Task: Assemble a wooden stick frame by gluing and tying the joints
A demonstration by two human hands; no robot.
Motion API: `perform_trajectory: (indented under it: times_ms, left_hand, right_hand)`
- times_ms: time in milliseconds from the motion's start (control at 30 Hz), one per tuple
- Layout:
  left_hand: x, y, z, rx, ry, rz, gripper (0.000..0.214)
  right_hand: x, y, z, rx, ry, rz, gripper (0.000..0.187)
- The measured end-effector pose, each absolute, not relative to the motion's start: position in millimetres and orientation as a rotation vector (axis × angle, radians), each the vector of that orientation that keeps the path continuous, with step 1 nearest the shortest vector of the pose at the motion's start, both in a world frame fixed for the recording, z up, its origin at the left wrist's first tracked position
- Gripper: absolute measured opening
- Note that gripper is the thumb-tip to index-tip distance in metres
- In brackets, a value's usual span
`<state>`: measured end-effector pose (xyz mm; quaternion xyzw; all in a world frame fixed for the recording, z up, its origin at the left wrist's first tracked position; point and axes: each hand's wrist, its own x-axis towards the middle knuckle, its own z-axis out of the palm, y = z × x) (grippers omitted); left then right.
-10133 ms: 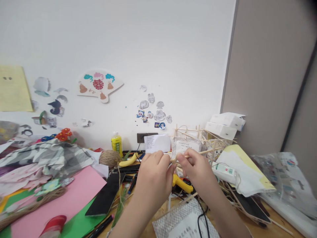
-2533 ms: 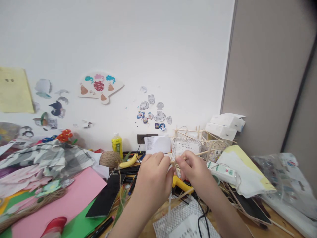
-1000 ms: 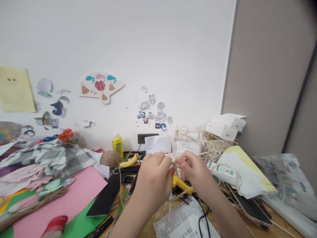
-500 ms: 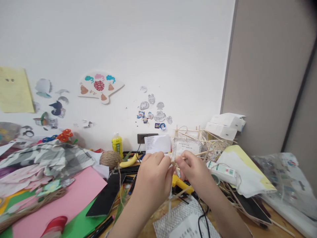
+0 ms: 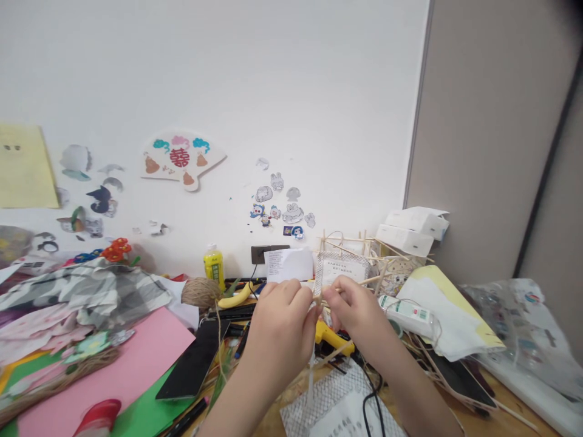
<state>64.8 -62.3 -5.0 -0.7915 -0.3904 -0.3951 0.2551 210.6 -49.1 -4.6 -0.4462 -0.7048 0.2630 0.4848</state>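
We held both hands close together just above the cluttered desk [image 5: 282,408]. Our left hand [image 5: 280,325] had its fingers [image 5: 304,298] curled in, with thumb and forefinger pinched shut on the near end of a thin wooden stick [image 5: 364,282]. Our right hand [image 5: 359,315] gripped the same stick just beside it, its fingers closed on it too. From the pinch the stick ran up and to the right, across the lower edge of a small mesh-bordered paper panel [image 5: 341,269] that stood upright just behind our fingertips.

Below the hands a yellow glue gun [image 5: 331,338] lay on the desk, and a second mesh sheet [image 5: 339,409] lay nearer to us. Well to the left were a ball of twine [image 5: 199,292], a yellow bottle [image 5: 214,265] by the wall, and a pink paper sheet [image 5: 132,364].
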Motion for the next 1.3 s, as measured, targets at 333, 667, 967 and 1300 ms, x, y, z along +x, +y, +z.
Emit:
perform_trajectory:
  times_ms: [333,667,967,1300]
  left_hand:
    - [65.6,-62.7,-6.0,-2.163,-1.06,-1.066,0.02]
    - [65.3,-63.4,-5.1,-2.162,-1.076,-1.056,0.02]
    - [65.0,-64.4,-5.3,-2.186,-1.086,-1.035,0.02]
    - [64.0,-62.3,-4.5,-2.146,-1.087,-1.057,0.019]
  right_hand:
    - [211.6,-46.9,-5.3,-1.102,-1.702,0.648,0.039]
    - [208.4,-48.5,-6.2,-1.114,-1.692,0.619,0.04]
    - [210.7,-43.7,-9.6,-1.089,-1.681,0.633,0.041]
    - [207.1,-41.2,-12.4,-1.065,-1.692,0.672,0.045]
